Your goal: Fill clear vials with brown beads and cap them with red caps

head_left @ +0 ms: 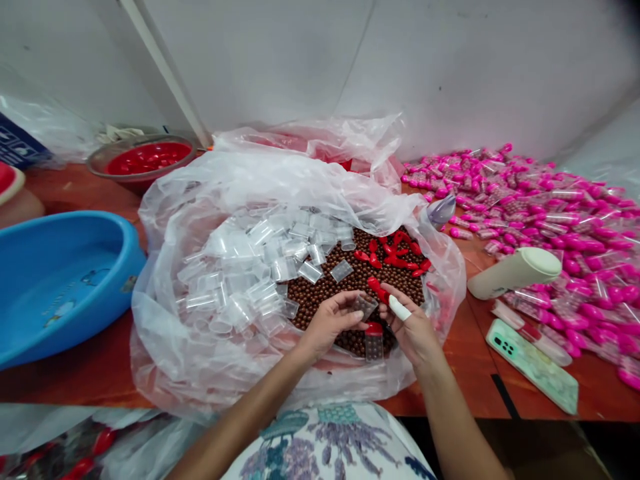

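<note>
A big clear plastic bag (165, 220) lies open on the table, holding small brown balls (325, 290), several clear plastic tubes (260, 260) and red caps (397, 250). My left hand (327, 323) holds a clear tube (364, 305) filled with brown balls over the pile. My right hand (413, 327), with a white wrap on one finger, pinches a red cap (379, 291). A filled tube with a red cap (373, 341) lies just below both hands.
A blue plastic basin (60, 280) sits at the left, a metal bowl with a red insert (143, 160) behind it. Filled pink-capped tubes (550, 213) pile up at the right. A cream bottle (515, 272) and a phone (533, 363) lie near the table's front right edge.
</note>
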Available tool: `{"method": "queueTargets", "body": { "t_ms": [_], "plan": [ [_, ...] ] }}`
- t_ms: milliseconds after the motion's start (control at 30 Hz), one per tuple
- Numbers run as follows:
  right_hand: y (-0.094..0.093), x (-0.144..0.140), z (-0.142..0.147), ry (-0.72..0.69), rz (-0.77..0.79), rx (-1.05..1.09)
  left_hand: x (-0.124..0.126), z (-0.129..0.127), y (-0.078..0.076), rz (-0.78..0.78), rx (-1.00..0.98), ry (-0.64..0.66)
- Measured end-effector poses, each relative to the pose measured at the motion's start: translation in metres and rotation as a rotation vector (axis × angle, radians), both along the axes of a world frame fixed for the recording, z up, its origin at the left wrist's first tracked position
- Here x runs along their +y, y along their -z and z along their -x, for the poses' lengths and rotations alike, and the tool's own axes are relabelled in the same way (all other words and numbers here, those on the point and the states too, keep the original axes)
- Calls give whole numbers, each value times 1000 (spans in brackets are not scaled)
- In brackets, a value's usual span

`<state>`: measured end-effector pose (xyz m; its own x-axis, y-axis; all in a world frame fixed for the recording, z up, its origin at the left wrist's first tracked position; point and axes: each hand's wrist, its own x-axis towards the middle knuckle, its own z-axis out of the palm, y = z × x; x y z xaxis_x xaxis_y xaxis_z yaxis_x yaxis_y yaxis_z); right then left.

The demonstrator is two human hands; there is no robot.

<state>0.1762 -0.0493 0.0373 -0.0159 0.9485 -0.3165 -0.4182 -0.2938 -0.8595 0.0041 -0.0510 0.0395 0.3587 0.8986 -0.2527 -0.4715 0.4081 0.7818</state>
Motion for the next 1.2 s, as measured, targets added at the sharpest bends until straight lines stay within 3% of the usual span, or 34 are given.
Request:
{"method": "queueTargets", "body": {
  "t_ms": [100, 333, 633, 767, 933, 1200],
  "plan": [
    [-6, 2, 2, -26, 16, 20, -1, 2, -1, -27, 10, 0],
    [-6, 2, 4, 79, -38, -88, -4, 5, -1, -27, 50, 12],
    [-12, -5, 15, -65, -414, -794, -4, 7, 7, -106, 171, -37],
    [-9, -8, 15, 0, -419, -823, -4, 7, 12, -77, 177, -44],
    [-7, -12, 18, -95, -526, -880, -5, 5, 10, -83, 172, -42],
    [-3, -16, 17, -149, -590, -932, -8, 10, 9, -198, 333, -40]
  ]
}}
